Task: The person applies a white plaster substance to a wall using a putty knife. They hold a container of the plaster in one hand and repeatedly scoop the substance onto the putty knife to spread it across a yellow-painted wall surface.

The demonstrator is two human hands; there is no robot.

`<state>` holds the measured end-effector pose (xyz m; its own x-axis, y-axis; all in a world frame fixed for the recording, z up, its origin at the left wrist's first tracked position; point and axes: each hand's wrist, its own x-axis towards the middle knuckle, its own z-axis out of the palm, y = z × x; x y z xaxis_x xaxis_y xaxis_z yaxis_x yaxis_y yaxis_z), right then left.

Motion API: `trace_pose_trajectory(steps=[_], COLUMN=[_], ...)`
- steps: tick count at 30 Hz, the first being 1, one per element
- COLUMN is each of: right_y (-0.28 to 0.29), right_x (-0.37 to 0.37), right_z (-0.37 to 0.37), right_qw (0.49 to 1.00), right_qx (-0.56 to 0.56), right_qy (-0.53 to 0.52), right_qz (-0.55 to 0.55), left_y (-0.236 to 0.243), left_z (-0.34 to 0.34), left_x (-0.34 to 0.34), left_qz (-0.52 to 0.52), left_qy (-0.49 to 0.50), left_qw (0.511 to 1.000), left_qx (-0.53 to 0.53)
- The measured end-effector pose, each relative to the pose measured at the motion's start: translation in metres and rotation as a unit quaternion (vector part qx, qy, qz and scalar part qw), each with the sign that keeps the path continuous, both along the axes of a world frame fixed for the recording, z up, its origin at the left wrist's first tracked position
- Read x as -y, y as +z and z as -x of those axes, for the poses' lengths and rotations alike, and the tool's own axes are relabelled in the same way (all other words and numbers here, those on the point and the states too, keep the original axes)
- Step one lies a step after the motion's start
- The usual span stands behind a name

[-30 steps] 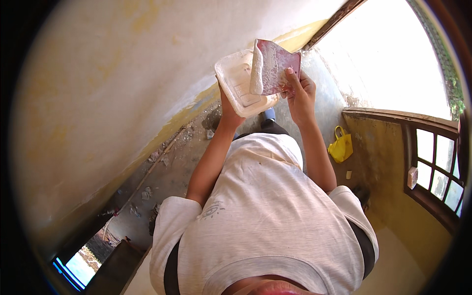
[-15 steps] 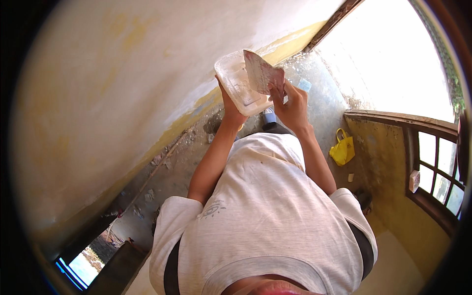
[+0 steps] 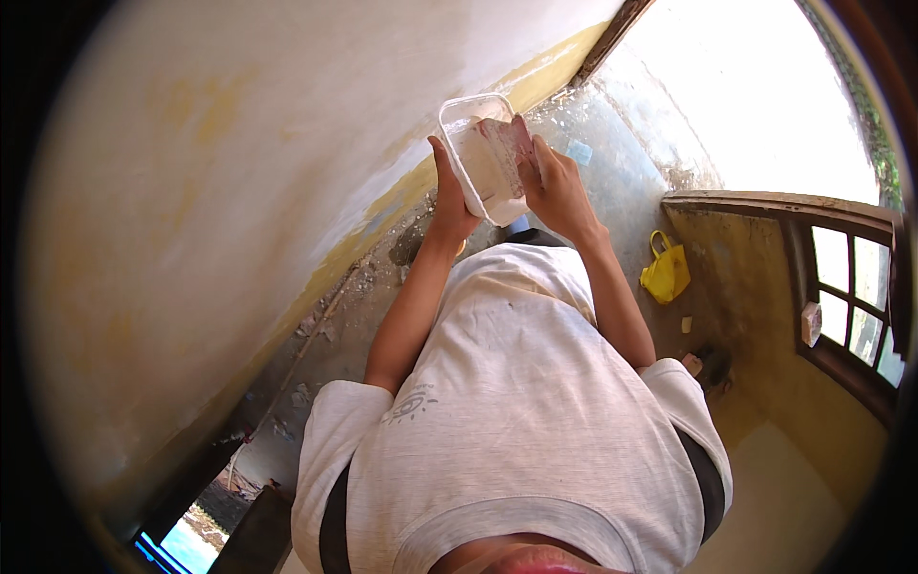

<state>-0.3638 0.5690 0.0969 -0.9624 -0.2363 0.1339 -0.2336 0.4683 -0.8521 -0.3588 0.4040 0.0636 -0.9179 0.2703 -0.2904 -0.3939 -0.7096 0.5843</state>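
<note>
In the head view my left hand [image 3: 451,191] grips a white rectangular plastic tub [image 3: 488,196] by its left side, with the tub tilted. My right hand [image 3: 553,187] is closed on a flat reddish-pink scraper [image 3: 507,139] smeared with white paste; the scraper's blade is down inside the tub. The tub's inside has a whitish coating. Both hands are held out in front of my chest, over the floor, beside the patchy plastered wall [image 3: 258,163].
A yellow bag [image 3: 665,275] stands on the dusty floor at the right, near a low yellow wall [image 3: 741,287] with a wooden-framed window [image 3: 851,301]. A bright opening [image 3: 755,86] is at upper right. A thin pole [image 3: 316,330] and scraps of debris lie along the left wall.
My right hand has brought the scraper down and leftward into the tub. My left hand has turned the tub so its left side is raised.
</note>
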Motion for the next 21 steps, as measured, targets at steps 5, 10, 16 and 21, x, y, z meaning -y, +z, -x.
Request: trace_pose_trajectory(steps=[5, 10, 16, 21], right_y=[-0.001, -0.004, -0.002, -0.043], right_x=[0.003, 0.004, 0.005, 0.0], right_z=[-0.003, 0.001, 0.015, 0.028], right_qw=[1.0, 0.999, 0.993, 0.959], right_qx=[0.021, 0.001, 0.057, 0.2], right_qy=[0.015, 0.042, 0.067, 0.037], right_qz=[0.008, 0.026, 0.076, 0.198], left_y=[-0.008, -0.011, -0.024, -0.03], left_z=[0.007, 0.012, 0.014, 0.02], left_x=[0.0, -0.002, -0.004, -0.003], left_qz=[-0.004, 0.006, 0.009, -0.033], left_qy=[-0.008, -0.025, 0.019, 0.013], left_qw=[1.0, 1.0, 1.0, 0.999], left_qx=[0.002, -0.011, 0.009, -0.003])
